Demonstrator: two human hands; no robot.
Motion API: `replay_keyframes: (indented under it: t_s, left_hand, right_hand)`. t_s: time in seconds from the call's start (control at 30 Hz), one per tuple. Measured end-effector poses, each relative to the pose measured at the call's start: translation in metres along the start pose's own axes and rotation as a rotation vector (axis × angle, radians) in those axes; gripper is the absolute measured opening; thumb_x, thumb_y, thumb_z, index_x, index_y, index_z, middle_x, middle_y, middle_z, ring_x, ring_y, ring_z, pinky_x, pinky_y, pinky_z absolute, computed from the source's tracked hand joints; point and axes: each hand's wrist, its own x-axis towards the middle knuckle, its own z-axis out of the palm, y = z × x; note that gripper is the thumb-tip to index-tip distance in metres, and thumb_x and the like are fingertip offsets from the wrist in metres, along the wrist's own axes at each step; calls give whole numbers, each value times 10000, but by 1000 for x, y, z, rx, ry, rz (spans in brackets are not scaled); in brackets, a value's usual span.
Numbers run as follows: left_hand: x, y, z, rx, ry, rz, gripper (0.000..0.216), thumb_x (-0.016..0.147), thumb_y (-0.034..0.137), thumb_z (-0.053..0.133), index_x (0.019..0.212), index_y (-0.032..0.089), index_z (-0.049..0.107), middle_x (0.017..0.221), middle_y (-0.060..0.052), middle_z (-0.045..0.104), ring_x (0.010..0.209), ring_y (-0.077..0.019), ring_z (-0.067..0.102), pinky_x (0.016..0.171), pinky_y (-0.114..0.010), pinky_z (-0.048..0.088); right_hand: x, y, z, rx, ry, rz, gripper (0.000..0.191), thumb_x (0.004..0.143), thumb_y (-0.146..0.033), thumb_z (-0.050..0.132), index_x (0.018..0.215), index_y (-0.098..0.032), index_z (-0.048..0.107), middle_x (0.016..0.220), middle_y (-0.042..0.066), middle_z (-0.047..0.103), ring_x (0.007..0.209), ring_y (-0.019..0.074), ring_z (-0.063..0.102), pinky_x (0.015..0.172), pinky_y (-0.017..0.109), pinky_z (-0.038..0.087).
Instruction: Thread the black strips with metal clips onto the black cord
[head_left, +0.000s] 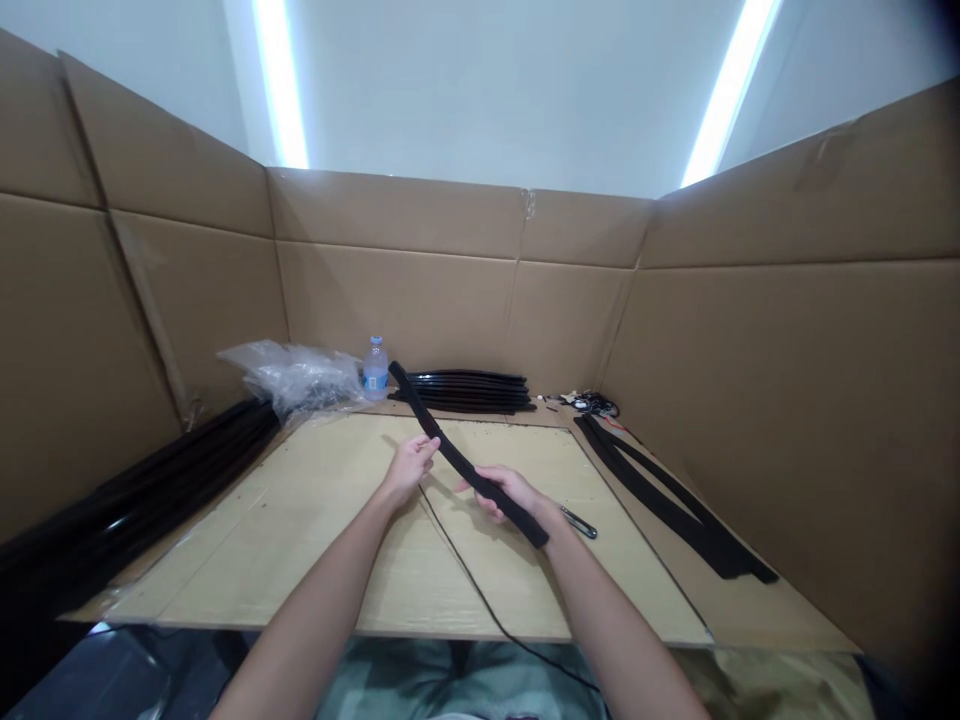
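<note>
I hold a long black curved strip (450,450) slanted above a light cardboard sheet (315,520). My right hand (504,492) is wrapped round its near end. My left hand (411,466) pinches the strip further up, near its middle. The strip's far end points up and away toward the back wall. A thin black cable (465,570) runs across the sheet beneath my hands toward me.
Black strips (675,500) lie along the right side. A stack of black strips (469,392) sits at the back, with a water bottle (375,370) and crumpled clear plastic (296,375). Long black tubes (135,510) lie at the left. A small metal tool (579,521) rests by my right wrist. Cardboard walls (787,400) surround.
</note>
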Motion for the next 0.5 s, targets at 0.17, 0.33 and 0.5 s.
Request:
replay_keyframes:
  t_s: [0.17,0.33,0.5]
  left_hand:
    - [1,-9,-4,97,59,8,395,680,513,691,721,151,538,475,98,273,372,-39,191,389,-202,92]
    - [3,-15,-5,115,93,-17,458,692,565,656,622,179,419,481,95,255,382,-42,185,385,-207,95]
    - [2,-15,-4,70,48,-82,506,716,587,620,578,210,312,462,101,210,368,-40,161,374,-212,75]
  right_hand:
    - [5,4,-3,-67,81,62,359,878,-444,433,804,-121,570,441,-51,430,324,59,354,322,153,275]
    - [8,8,-4,-170,116,-28,345,839,-465,517,768,-130,561,444,-61,447,335,58,372,342,167,300]
    - [8,11,-2,-236,205,-165,340,702,-430,703,718,-153,506,517,-78,477,368,44,410,361,168,321]
